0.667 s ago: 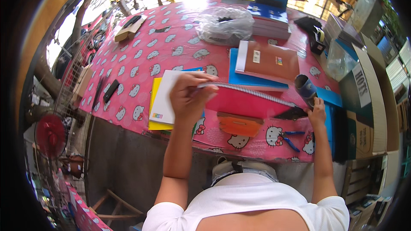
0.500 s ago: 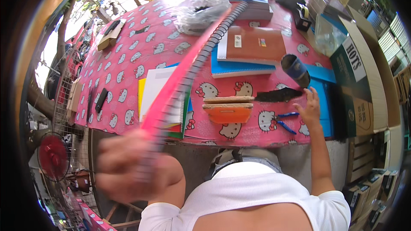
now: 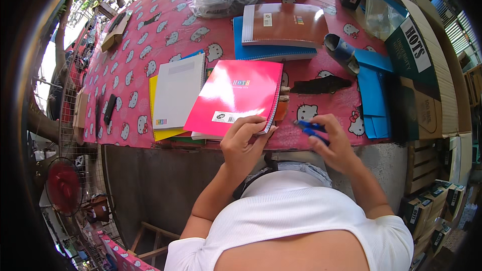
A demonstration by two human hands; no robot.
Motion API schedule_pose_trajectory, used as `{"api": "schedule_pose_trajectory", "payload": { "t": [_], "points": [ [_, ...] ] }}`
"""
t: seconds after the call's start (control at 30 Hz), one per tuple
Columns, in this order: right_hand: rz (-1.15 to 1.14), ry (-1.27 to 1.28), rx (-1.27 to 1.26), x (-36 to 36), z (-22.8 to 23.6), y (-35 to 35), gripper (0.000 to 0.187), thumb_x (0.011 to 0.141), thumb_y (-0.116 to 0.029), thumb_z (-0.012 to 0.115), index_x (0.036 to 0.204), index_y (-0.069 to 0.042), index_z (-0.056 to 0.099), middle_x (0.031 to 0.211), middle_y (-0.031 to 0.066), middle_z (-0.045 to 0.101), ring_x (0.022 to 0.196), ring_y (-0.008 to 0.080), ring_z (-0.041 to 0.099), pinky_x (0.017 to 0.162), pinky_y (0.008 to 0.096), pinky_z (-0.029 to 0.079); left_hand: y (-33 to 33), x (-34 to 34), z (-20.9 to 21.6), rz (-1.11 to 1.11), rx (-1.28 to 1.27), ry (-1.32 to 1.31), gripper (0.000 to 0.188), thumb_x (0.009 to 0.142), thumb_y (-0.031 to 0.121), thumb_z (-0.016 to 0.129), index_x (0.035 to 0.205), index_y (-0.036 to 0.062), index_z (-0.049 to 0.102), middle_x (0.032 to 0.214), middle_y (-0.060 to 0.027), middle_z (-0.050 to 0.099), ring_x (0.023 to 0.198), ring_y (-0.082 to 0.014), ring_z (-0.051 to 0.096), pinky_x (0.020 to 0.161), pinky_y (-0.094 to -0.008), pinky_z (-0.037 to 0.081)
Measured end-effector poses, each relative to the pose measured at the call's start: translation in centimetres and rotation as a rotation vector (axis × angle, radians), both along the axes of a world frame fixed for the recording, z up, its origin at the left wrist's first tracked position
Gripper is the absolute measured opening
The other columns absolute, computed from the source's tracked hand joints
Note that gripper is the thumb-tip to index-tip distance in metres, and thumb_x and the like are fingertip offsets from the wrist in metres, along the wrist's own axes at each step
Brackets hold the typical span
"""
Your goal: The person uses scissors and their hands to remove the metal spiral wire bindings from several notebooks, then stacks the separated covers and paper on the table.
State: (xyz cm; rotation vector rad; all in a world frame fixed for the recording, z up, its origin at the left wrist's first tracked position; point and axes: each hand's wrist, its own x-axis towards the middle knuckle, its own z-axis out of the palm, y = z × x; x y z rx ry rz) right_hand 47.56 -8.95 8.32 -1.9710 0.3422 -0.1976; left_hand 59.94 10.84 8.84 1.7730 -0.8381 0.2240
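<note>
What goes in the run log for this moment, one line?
left hand: holds near edge of pink spiral notebook | right hand: grips blue-handled tool | surface: table with pink patterned cloth

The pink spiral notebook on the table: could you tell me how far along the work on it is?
Done: the pink spiral notebook lies flat on a stack. In hand: the left hand grips its near edge; the right hand holds a blue tool. Left: the tool has not reached the notebook.

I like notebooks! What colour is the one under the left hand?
Bright pink notebook, spiral-bound, seen in the head view.
</note>
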Motion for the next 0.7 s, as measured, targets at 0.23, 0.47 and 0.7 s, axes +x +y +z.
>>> {"api": "schedule_pose_trajectory", "payload": {
  "t": [0.23, 0.47, 0.7],
  "points": [
    [0.165, -0.136, -0.289, 0.6, 2.0, 2.7, 0.041, 0.086, -0.026, 0.065, 0.118, -0.004, 0.052, 0.111, 0.0186, 0.051, 0.101, 0.0333, 0.053, 0.087, 0.0394, 0.043, -0.5, -0.2, -0.3, 0.011, -0.048, 0.001, 0.02, 0.07, -0.008, 0.075, 0.087, -0.0017, 0.067, 0.092, -0.0129, 0.068, 0.082, -0.0209, 0.067, 0.071, -0.0283, 0.055],
    [0.276, 0.24, 0.742, 1.1, 0.2, 1.8, 0.036, 0.092, -0.031, 0.058, 0.115, -0.003, 0.054, 0.105, 0.0118, 0.06, 0.097, 0.0213, 0.058, 0.082, 0.0325, 0.046, 0.3, 0.4, -0.9, -0.056, -0.047, -0.067, 0.02, 0.072, -0.016, 0.069, 0.087, -0.0023, 0.067, 0.094, -0.014, 0.066, 0.078, -0.0189, 0.068, 0.066, -0.0258, 0.057],
    [0.072, 0.064, -0.118, 0.9, -5.7, -0.6, 0.046, 0.088, -0.036, 0.062, 0.12, -0.005, 0.055, 0.113, 0.014, 0.058, 0.109, 0.0281, 0.056, 0.092, 0.0411, 0.044, 4.7, 7.5, 2.9, 0.461, -0.327, -0.205, 0.032, 0.08, -0.001, 0.073, 0.081, 0.0034, 0.041, 0.103, -0.0188, 0.064, 0.088, -0.0211, 0.065, 0.067, -0.0273, 0.051]
  ]
}}
